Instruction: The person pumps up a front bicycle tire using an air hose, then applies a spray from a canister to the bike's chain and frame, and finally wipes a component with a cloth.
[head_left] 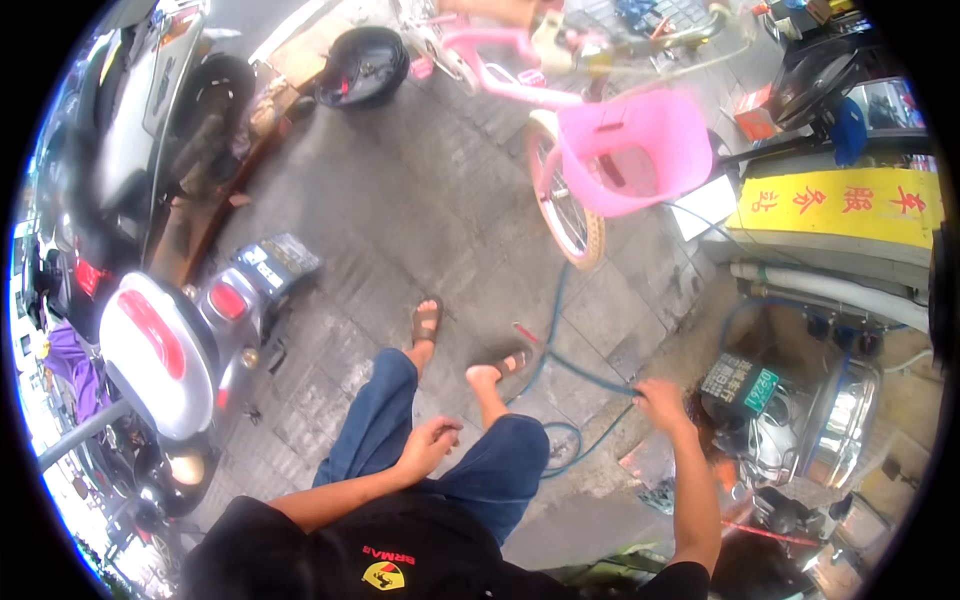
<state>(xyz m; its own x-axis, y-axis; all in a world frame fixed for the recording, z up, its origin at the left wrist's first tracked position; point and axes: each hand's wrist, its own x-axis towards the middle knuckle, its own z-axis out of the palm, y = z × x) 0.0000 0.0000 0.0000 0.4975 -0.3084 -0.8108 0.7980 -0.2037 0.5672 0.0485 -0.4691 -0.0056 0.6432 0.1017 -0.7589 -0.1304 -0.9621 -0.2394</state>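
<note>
While right hand [660, 405] grips blue hose [590, 374], likely positioning it, left hand [430, 448] half-curls, contents unclear; next move wants slack.

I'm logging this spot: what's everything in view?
Bicycle: one, pink, top centre
Basket: one, pink, on the bicycle
Round object: one, black, upper left
Scooter: at least one, silver, left
Sign: one, yellow, right
Hose: at least one, blue-green, across ground
Pipe: one, white, right
Cloth: one, purple, far left
Sandals: two, brown, centre
Clutter: too blurred to count, mixed colours, edges
Left hand: one, bare, over lap
Right hand: one, bare, holding the hose
</note>
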